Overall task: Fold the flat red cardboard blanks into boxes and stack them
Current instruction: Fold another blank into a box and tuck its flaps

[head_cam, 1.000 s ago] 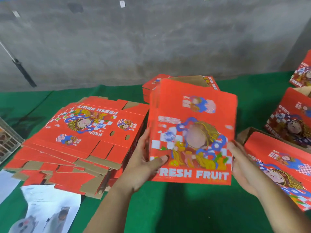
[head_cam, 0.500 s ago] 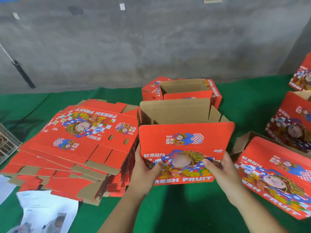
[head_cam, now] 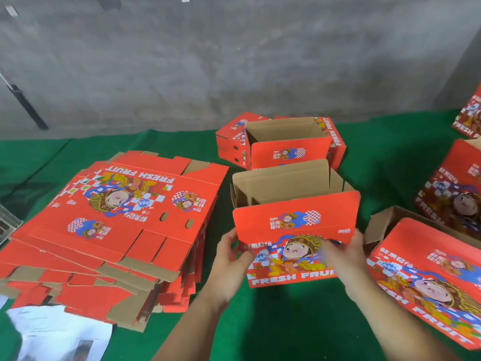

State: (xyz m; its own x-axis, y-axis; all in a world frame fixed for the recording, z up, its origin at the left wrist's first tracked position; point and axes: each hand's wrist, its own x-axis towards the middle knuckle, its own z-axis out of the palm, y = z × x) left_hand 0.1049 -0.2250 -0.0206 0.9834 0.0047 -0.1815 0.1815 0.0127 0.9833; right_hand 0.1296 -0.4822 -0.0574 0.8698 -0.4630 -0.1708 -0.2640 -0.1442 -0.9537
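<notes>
Box (head_cam: pixel 295 230), half-formed, upright on green desk (head_cam: pixel 273 321) beside flat blanks (head_cam: pixel 117 217); my left hand (head_cam: pixel 229 264) and right hand (head_cam: pixel 343 256) grasp its front panel. Advice: square corners, then fold flaps inward.

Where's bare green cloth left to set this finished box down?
Bare cloth lies between the open box at the back and the boxes on the right. Another patch sits near, between the forearms. Crowded: the blank stack fills the left, and a lying box the right.
</notes>
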